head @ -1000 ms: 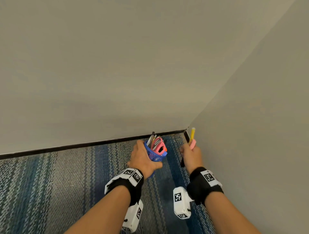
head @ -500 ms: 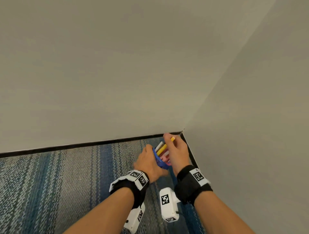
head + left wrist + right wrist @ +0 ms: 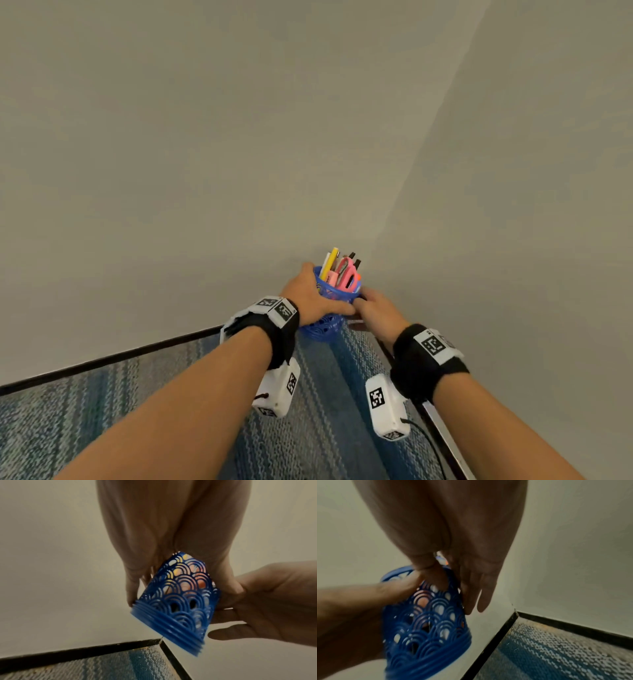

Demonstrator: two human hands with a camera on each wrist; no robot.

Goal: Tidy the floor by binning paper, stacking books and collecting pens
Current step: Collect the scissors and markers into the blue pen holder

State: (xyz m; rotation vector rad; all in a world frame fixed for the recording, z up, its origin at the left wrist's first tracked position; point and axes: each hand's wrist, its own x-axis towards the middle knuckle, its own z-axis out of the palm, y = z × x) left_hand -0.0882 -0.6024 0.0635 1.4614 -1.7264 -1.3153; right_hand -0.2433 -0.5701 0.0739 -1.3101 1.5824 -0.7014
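The blue pen pot [image 3: 329, 308], full of pens [image 3: 330, 262] and pink scissors [image 3: 346, 274], is held off the carpet [image 3: 322, 428] near the far corner. The left hand [image 3: 313, 298] wraps its left side, fingers curled round it; the right hand [image 3: 375, 310] touches its right side with looser fingers.

This looks like a room in an office or a school. The floor has a thin, flat carpet [image 3: 318, 428] with blue and grey stripes, the kind used in work rooms. Two plain, pale walls [image 3: 239, 137] meet in a corner just past the left hand [image 3: 310, 297]. A thin black strip [image 3: 82, 651] runs along the bottom of each wall, below the hands, where the wall meets the carpet. The left hand holds a blue plastic cup [image 3: 334, 298] with a cut-out pattern. It is full of desk things: pens [image 3: 330, 262] and pink scissors [image 3: 346, 274]. These are things you find where people write and work.
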